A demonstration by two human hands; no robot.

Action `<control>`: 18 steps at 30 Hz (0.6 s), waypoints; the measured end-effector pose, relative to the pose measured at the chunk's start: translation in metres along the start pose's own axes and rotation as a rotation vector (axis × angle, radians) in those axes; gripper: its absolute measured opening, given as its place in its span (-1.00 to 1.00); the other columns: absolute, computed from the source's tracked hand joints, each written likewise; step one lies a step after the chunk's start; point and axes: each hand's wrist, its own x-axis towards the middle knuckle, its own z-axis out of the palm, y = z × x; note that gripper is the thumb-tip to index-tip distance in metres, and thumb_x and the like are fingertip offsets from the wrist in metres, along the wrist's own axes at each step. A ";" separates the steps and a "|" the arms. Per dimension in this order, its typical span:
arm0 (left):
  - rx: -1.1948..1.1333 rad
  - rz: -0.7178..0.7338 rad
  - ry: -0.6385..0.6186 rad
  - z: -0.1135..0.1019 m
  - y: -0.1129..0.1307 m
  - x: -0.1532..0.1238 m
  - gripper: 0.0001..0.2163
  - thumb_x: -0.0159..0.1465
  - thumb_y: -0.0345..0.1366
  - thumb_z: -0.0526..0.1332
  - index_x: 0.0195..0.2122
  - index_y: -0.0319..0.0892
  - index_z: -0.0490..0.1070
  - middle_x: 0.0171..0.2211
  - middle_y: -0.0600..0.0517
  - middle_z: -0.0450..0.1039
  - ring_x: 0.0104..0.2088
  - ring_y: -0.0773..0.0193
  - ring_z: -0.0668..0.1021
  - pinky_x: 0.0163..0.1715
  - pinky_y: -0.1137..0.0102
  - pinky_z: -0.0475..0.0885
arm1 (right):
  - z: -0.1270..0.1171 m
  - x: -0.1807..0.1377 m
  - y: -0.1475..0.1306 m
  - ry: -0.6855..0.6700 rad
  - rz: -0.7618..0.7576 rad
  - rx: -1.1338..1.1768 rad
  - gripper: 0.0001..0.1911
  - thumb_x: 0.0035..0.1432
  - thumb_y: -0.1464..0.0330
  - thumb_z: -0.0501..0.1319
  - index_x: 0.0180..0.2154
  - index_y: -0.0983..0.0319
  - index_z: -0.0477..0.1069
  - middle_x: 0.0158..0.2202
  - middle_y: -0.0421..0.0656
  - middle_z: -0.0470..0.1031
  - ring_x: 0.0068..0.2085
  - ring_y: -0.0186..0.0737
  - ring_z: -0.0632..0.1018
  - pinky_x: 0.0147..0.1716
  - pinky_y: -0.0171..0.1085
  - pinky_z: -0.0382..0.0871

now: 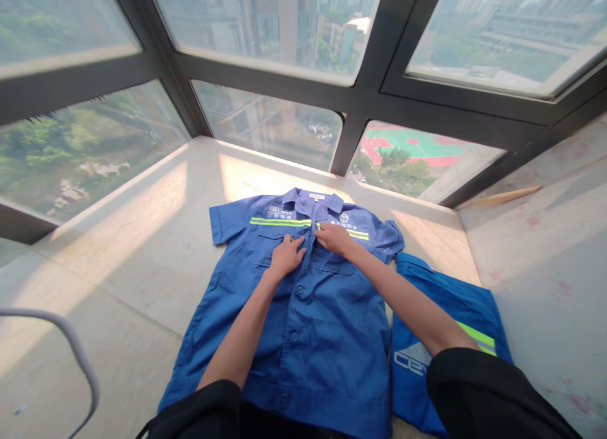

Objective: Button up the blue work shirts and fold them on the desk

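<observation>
A blue short-sleeved work shirt [327,338] with yellow-green reflective stripes lies flat, front up, on a pale stone ledge [142,249]. Its collar points toward the windows. My left hand [286,255] rests on the chest just left of the button placket, fingers together and pressed onto the cloth. My right hand [334,236] lies on the chest right of the placket, by the top button, fingers pinching or pressing the fabric there. Both forearms reach out over the shirt from black sleeves.
A second, brighter blue garment [455,306] with a reflective stripe and white lettering lies to the right of the shirt. Dark-framed windows [360,104] enclose the ledge at the back. A wooden stick [502,196] lies at the far right. A curved grey metal bar [76,350] stands at lower left.
</observation>
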 end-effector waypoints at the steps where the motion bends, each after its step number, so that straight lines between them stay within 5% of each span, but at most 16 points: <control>1: -0.039 0.008 -0.007 -0.001 -0.003 -0.001 -0.57 0.33 -0.13 0.14 0.22 -0.05 0.33 0.03 -0.12 0.35 -0.08 0.13 0.55 -0.09 0.32 0.43 | -0.001 0.000 -0.003 -0.010 0.011 0.004 -0.75 0.32 0.38 0.05 -0.16 0.20 0.51 -0.22 0.00 0.49 -0.25 -0.12 0.50 -0.36 -0.27 0.23; 8: -0.156 -0.003 -0.010 -0.006 -0.008 -0.033 -0.70 0.27 -0.25 0.23 0.03 -0.09 0.49 -0.23 -0.04 0.52 -0.18 0.16 0.55 -0.14 0.36 0.43 | 0.009 -0.010 -0.026 -0.064 -0.180 0.075 -0.73 0.29 0.40 0.07 -0.08 0.16 0.50 -0.21 -0.06 0.51 -0.34 -0.21 0.49 -0.41 -0.30 0.15; 18: -0.107 -0.182 0.066 0.003 0.016 -0.031 -0.81 0.30 -0.32 0.16 -0.13 -0.14 0.53 -0.14 -0.11 0.54 -0.16 0.13 0.57 -0.21 0.35 0.40 | 0.029 -0.018 -0.033 0.158 -0.274 0.108 -0.70 0.37 0.37 0.01 -0.25 0.22 0.51 -0.27 -0.07 0.46 -0.29 -0.24 0.44 -0.35 -0.31 0.19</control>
